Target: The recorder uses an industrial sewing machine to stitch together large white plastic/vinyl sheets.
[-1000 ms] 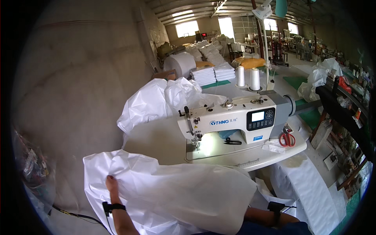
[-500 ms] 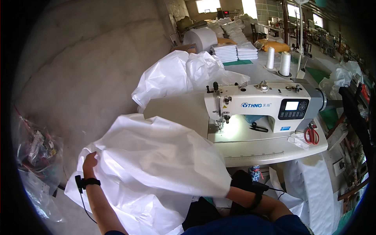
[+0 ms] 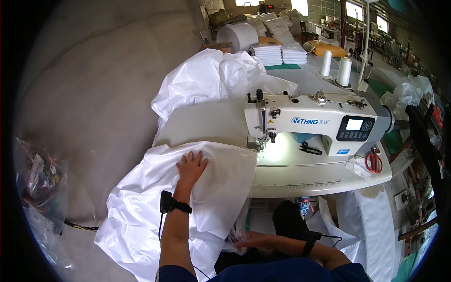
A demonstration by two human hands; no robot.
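A large white woven plastic sheet or bag [image 3: 155,207] drapes from the sewing machine table down toward my lap. My left hand [image 3: 191,168] lies flat on its upper part, fingers spread. Its right edge reaches close to the presser foot [image 3: 262,145] of the white sewing machine [image 3: 300,115], whose lamp is lit. Low by my lap, my right hand [image 3: 251,240] is closed at some bunched clear plastic film [image 3: 238,233] beside the sheet's lower right edge. The fingertips there are partly hidden.
Thread snips [image 3: 310,149] lie under the machine arm, and red-handled scissors [image 3: 374,162] at the table's right end. Two white thread cones [image 3: 344,72] stand behind. More white sheeting [image 3: 192,80] heaps at the table's back left. A clear bag of scraps [image 3: 42,178] is at far left.
The sheet has come down flatter against the table edge. My left hand has moved right and up onto its top. My right hand has shifted left and lower, and clear film now shows beside it.
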